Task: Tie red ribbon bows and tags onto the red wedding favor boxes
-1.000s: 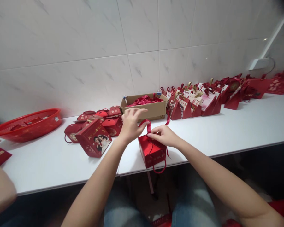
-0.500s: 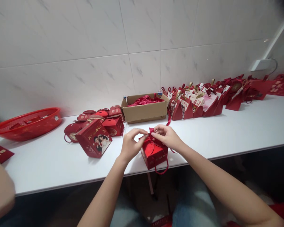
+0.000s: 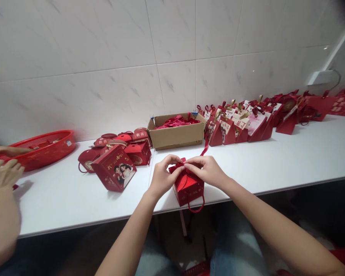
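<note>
A small red gift box (image 3: 189, 193) with gold print stands at the table's front edge, its cord handle hanging over. On top of it, a red ribbon (image 3: 184, 160) is pinched between my two hands. My left hand (image 3: 166, 174) grips it from the left with thumb and fingertips. From the right, my right hand (image 3: 205, 171) closes on the same ribbon, and the fingertips of both hands nearly meet. The fingers hide most of the ribbon there. Behind my right hand, a ribbon tail runs toward a cardboard box (image 3: 176, 138) filled with red ribbon.
Several red gift boxes (image 3: 115, 168) stand left of my hands on the white table (image 3: 60, 207). Many red and white gift boxes (image 3: 238, 124) line the wall at right. At far left, a co-worker's hands (image 3: 5, 172) are at a red plastic basket (image 3: 46, 155).
My hands have drawn closer together over the ribbon, and the upright loop between them is now mostly covered. At left, the co-worker's hands have moved in and one reaches into the basket.
</note>
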`<state>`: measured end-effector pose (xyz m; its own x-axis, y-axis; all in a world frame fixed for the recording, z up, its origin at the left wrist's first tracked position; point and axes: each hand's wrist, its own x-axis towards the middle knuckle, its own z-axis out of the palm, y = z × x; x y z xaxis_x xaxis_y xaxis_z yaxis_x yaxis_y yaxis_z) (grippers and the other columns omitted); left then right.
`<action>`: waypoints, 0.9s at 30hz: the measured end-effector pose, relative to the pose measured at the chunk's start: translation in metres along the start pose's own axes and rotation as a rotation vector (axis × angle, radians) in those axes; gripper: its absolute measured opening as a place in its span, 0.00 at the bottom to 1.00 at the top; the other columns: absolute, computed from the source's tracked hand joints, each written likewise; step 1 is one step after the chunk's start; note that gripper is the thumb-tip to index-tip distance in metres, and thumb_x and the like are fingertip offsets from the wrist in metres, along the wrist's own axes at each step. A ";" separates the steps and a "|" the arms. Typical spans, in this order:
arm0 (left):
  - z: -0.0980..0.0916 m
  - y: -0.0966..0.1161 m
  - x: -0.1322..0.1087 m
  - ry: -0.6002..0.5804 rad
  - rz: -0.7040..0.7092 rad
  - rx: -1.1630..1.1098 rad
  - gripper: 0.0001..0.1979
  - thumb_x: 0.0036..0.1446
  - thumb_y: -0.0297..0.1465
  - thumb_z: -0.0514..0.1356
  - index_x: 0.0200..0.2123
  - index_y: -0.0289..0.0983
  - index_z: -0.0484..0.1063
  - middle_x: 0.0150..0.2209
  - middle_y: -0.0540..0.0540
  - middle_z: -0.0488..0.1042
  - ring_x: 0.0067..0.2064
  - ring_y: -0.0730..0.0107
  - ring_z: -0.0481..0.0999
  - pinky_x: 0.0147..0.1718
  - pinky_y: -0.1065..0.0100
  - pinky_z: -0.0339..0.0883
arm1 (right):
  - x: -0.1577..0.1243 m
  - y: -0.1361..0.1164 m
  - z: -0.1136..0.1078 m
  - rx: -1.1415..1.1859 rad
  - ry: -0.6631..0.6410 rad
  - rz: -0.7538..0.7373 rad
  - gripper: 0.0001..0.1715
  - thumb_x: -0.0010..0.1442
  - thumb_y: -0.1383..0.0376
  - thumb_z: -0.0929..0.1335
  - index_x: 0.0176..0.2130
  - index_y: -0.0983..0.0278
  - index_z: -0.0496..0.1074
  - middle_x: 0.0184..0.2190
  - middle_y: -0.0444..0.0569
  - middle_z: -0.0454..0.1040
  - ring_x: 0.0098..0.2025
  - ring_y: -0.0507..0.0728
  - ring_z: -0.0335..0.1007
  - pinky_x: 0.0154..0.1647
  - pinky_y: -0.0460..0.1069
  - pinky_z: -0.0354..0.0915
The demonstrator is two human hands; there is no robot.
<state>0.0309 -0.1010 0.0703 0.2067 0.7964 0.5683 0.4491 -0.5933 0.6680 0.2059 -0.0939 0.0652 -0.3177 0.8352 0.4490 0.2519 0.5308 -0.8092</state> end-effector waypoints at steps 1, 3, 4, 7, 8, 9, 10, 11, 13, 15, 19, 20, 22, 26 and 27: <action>0.000 0.001 0.000 0.010 0.009 0.016 0.03 0.52 0.28 0.61 0.32 0.37 0.69 0.32 0.48 0.75 0.36 0.70 0.75 0.37 0.69 0.69 | 0.000 -0.001 -0.002 -0.013 -0.022 0.003 0.09 0.56 0.63 0.67 0.36 0.62 0.78 0.36 0.49 0.80 0.38 0.57 0.75 0.39 0.49 0.68; 0.000 0.003 0.000 0.016 0.024 0.037 0.03 0.52 0.28 0.61 0.32 0.37 0.70 0.31 0.49 0.75 0.35 0.70 0.75 0.36 0.70 0.69 | -0.001 -0.001 -0.004 -0.063 -0.051 -0.006 0.09 0.54 0.65 0.69 0.37 0.61 0.78 0.36 0.48 0.80 0.38 0.57 0.75 0.39 0.50 0.68; 0.000 0.004 0.000 0.013 0.030 0.039 0.02 0.51 0.28 0.61 0.31 0.37 0.70 0.31 0.49 0.76 0.34 0.71 0.75 0.35 0.70 0.69 | -0.001 -0.001 -0.004 -0.106 -0.047 -0.026 0.08 0.54 0.66 0.69 0.36 0.60 0.78 0.35 0.48 0.80 0.37 0.57 0.75 0.38 0.49 0.68; 0.000 0.006 0.000 0.008 0.036 0.035 0.02 0.51 0.29 0.62 0.29 0.37 0.71 0.29 0.49 0.76 0.32 0.71 0.75 0.33 0.71 0.70 | -0.002 -0.001 -0.003 -0.248 0.009 -0.113 0.08 0.55 0.69 0.68 0.32 0.61 0.79 0.31 0.49 0.78 0.33 0.55 0.73 0.36 0.49 0.67; -0.001 0.006 0.000 0.007 0.038 0.039 0.02 0.50 0.29 0.62 0.29 0.37 0.71 0.29 0.49 0.76 0.32 0.70 0.75 0.32 0.71 0.70 | -0.001 -0.001 -0.003 -0.275 0.026 -0.128 0.08 0.55 0.70 0.68 0.31 0.62 0.78 0.30 0.49 0.76 0.33 0.55 0.72 0.36 0.49 0.66; -0.001 0.007 0.001 0.004 0.040 0.047 0.02 0.50 0.29 0.62 0.29 0.37 0.71 0.29 0.49 0.76 0.31 0.70 0.75 0.32 0.71 0.70 | -0.001 -0.001 -0.003 -0.286 0.031 -0.130 0.08 0.55 0.70 0.68 0.30 0.62 0.78 0.30 0.49 0.75 0.33 0.54 0.71 0.36 0.49 0.66; -0.002 0.007 0.001 -0.002 0.044 0.056 0.02 0.50 0.28 0.62 0.29 0.37 0.71 0.28 0.49 0.76 0.31 0.71 0.75 0.31 0.71 0.70 | 0.000 -0.001 -0.003 -0.282 0.028 -0.121 0.07 0.55 0.69 0.68 0.29 0.63 0.78 0.30 0.49 0.73 0.33 0.54 0.71 0.37 0.49 0.66; -0.003 0.007 0.002 -0.011 0.049 0.066 0.01 0.51 0.28 0.62 0.29 0.37 0.71 0.28 0.49 0.76 0.31 0.71 0.75 0.31 0.72 0.70 | 0.001 -0.001 -0.003 -0.266 0.020 -0.101 0.06 0.55 0.68 0.68 0.28 0.63 0.77 0.31 0.49 0.72 0.33 0.54 0.70 0.38 0.49 0.66; -0.004 0.007 0.002 -0.023 0.063 0.082 0.00 0.51 0.27 0.61 0.29 0.37 0.72 0.28 0.50 0.76 0.30 0.72 0.75 0.30 0.72 0.70 | 0.004 0.000 -0.005 -0.207 -0.009 -0.042 0.06 0.54 0.66 0.69 0.26 0.62 0.75 0.33 0.49 0.71 0.36 0.55 0.70 0.40 0.50 0.66; -0.003 0.005 0.003 -0.023 0.080 0.093 0.01 0.52 0.26 0.60 0.30 0.38 0.71 0.28 0.50 0.77 0.30 0.72 0.75 0.29 0.73 0.71 | 0.007 0.002 -0.008 -0.108 -0.075 0.024 0.08 0.54 0.64 0.68 0.24 0.62 0.73 0.37 0.49 0.71 0.39 0.56 0.69 0.43 0.52 0.65; 0.004 -0.005 0.003 0.033 0.115 0.102 0.02 0.52 0.26 0.59 0.29 0.38 0.72 0.29 0.51 0.77 0.31 0.73 0.76 0.30 0.73 0.72 | 0.010 0.008 -0.008 0.156 -0.240 0.139 0.12 0.55 0.59 0.67 0.25 0.63 0.72 0.48 0.50 0.69 0.47 0.57 0.67 0.48 0.52 0.63; 0.006 -0.008 0.004 0.057 0.114 0.091 0.02 0.53 0.26 0.59 0.29 0.38 0.71 0.30 0.50 0.77 0.31 0.73 0.76 0.30 0.72 0.72 | 0.010 0.010 -0.006 0.223 -0.240 0.173 0.13 0.54 0.57 0.68 0.26 0.63 0.72 0.50 0.50 0.68 0.49 0.58 0.66 0.49 0.52 0.62; 0.012 -0.014 0.004 0.103 0.096 0.055 0.01 0.53 0.28 0.60 0.29 0.38 0.71 0.29 0.50 0.76 0.31 0.73 0.76 0.30 0.72 0.73 | 0.008 0.013 0.000 0.335 -0.183 0.247 0.15 0.52 0.54 0.69 0.27 0.64 0.73 0.54 0.50 0.66 0.50 0.58 0.66 0.51 0.52 0.61; 0.015 -0.014 0.003 0.193 0.045 -0.011 0.06 0.52 0.32 0.61 0.33 0.37 0.69 0.33 0.48 0.73 0.34 0.72 0.75 0.30 0.71 0.74 | 0.004 0.016 0.012 0.381 -0.012 0.302 0.16 0.51 0.54 0.69 0.27 0.65 0.73 0.55 0.53 0.64 0.52 0.60 0.65 0.52 0.53 0.60; 0.014 -0.012 0.002 0.193 0.050 0.003 0.07 0.52 0.33 0.61 0.33 0.37 0.69 0.33 0.47 0.73 0.35 0.71 0.75 0.30 0.71 0.74 | 0.003 0.015 0.014 0.363 0.021 0.297 0.15 0.52 0.54 0.69 0.28 0.65 0.74 0.55 0.53 0.64 0.53 0.60 0.64 0.53 0.53 0.59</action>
<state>0.0381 -0.0904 0.0562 0.0587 0.7287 0.6823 0.4447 -0.6311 0.6356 0.1964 -0.0850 0.0490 -0.2610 0.9480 0.1820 -0.0082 0.1864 -0.9824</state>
